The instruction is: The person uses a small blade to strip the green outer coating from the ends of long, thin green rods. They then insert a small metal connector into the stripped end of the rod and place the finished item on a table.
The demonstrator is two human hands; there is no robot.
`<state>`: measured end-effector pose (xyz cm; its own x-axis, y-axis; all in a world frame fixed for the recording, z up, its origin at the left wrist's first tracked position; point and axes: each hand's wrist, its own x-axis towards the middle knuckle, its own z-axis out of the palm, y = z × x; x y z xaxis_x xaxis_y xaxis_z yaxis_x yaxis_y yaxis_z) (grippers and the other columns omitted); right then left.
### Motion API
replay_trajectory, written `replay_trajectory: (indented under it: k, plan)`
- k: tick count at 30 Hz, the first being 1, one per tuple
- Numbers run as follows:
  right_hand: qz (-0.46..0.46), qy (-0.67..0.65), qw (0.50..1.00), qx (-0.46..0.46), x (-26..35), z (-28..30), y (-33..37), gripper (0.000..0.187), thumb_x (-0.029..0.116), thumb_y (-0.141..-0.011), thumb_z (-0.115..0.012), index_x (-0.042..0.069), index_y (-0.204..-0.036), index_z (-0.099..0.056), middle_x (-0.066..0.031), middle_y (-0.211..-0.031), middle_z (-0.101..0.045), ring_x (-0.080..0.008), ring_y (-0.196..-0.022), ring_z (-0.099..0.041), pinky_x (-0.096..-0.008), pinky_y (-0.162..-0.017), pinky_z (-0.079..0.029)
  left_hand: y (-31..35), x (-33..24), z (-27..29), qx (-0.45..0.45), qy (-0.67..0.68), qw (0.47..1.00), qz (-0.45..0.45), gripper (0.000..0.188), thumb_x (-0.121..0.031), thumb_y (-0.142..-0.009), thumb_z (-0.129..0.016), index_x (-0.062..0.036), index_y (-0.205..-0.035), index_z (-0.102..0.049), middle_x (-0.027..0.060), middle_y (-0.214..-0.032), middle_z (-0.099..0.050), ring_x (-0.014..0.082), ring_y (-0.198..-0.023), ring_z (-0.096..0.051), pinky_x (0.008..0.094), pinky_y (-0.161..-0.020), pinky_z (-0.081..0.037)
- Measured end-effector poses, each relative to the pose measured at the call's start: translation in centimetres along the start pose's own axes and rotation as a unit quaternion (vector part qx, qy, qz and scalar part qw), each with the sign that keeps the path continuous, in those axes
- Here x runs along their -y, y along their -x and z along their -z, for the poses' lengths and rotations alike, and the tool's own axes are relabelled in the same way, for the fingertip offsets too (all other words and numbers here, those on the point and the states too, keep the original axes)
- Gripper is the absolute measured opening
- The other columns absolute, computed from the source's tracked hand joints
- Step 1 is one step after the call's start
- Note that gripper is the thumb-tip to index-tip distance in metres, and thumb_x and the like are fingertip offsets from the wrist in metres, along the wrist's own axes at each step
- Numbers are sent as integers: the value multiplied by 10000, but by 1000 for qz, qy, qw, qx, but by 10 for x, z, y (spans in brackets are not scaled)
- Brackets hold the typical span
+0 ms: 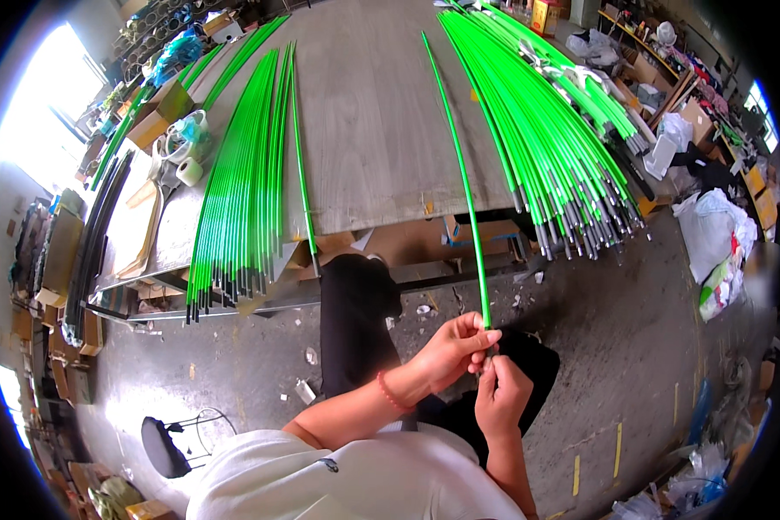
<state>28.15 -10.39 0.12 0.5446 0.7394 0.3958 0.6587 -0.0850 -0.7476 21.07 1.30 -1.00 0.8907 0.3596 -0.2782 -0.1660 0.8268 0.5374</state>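
Observation:
A long bright green rod point(465, 186) runs from the tabletop toward me, its near end between my hands. My left hand point(455, 349), with a red beaded bracelet at the wrist, pinches the rod close to this end. Just below it, my right hand point(503, 392) is closed with thumb and fingers around the dark tip; the fingers mostly hide that tip. On the table to the left lies a fan of green rods point(244, 173) with dark ends. A single green rod point(299, 147) lies apart beside them. To the right spreads a bigger pile of green rods point(537, 130) with grey and black ends.
The grey table point(364, 113) has its near edge just past my knees. At its left side are a white tape roll point(189, 172) and cardboard boxes point(160, 114). A black stool point(166, 446) stands at lower left. White bags point(706, 230) and clutter line the right.

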Motion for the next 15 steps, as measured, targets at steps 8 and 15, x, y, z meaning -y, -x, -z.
replay_trajectory:
  k: [8, 15]
  plan:
    - [-120, -131, 983, 52, -13, 5, 7, 280, 119, -964, -499, 10, -706, -503, -21, -577, -529, -76, -481, -492, -239, -441, -356, 20, -10, -9, -3, -262, 948, -181, 416, -23, -894, -589, -79, -1282, -447, 112, -1068, -555, 114, -702, -600, 251, -593, -515]
    - [-202, -275, 939, 46, -8, 4, 7, 297, 142, -968, -506, 13, -701, -495, -14, -561, -503, -62, -465, -453, -239, -430, -336, 11, -26, 7, 116, -638, 707, -283, 414, -103, -781, -682, -93, -1186, -595, 90, -912, -617, 305, -783, -624, 366, -684, -522]
